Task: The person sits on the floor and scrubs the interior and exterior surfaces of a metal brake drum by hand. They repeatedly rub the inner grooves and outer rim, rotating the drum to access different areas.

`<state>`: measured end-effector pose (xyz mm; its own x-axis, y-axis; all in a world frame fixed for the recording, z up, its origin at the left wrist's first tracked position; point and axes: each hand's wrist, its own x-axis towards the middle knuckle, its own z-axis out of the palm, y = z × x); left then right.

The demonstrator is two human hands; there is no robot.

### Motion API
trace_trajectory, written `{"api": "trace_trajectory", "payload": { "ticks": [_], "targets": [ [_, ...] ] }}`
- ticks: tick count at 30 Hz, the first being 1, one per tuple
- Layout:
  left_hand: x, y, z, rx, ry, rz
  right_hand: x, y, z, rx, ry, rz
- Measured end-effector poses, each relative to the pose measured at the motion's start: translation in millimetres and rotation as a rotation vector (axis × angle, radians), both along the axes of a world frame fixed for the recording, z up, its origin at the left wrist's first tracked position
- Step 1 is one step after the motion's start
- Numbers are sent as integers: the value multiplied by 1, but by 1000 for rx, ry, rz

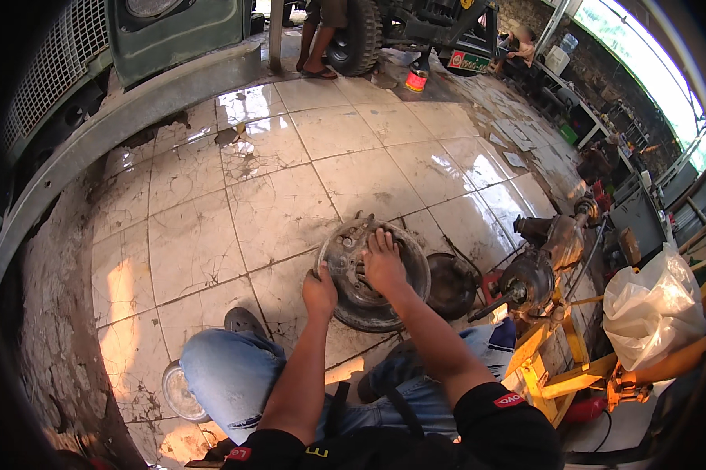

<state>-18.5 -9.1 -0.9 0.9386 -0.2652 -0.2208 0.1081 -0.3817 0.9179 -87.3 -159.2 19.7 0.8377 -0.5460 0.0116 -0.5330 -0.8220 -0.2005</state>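
At nine o'clock a curved, dull grey metal vehicle bumper (126,110) sweeps along the cracked, glossy cream floor tiles (290,196), eaten away to rough bare concrete on that side. At seven o'clock one small round shiny metal dish (182,392) lies just beside the person's blue-denim knee.

The left hand (319,291) is curled over the near-left rim of the round, rusty grey steel brake assembly (372,274), fingers closed on its edge. This single assembly lies flat on the tiles just below centre, at about six o'clock, in front of the bent knees. The right hand (384,262) rests on its greasy inner face, fingers spread and pressing down; whether it grips any part there cannot be told.

Just right of it sits one dark, rust-brown round metal drum (451,286), touching or nearly so. At four o'clock one grimy axle hub with a stub shaft (529,278) rests on a yellow steel stand (548,368). Further right bulges one crinkled white plastic bag (654,305).
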Motion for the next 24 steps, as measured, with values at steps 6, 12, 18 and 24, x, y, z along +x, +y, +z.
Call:
{"api": "trace_trajectory", "payload": {
  "ticks": [6, 12, 18, 24],
  "targets": [
    [-3, -3, 4, 2, 30, -40, -3, -29, 1, -105, -119, -56],
    [4, 0, -3, 11, 16, -68, -6, -13, -12, -75, -51, -7],
    [-2, -2, -4, 28, 41, -80, -2, -23, -14, -39, -24, -104],
    [0, -2, -3, 44, 62, -88, -4, -29, -17, -44, 8, -105]
  ]
}}
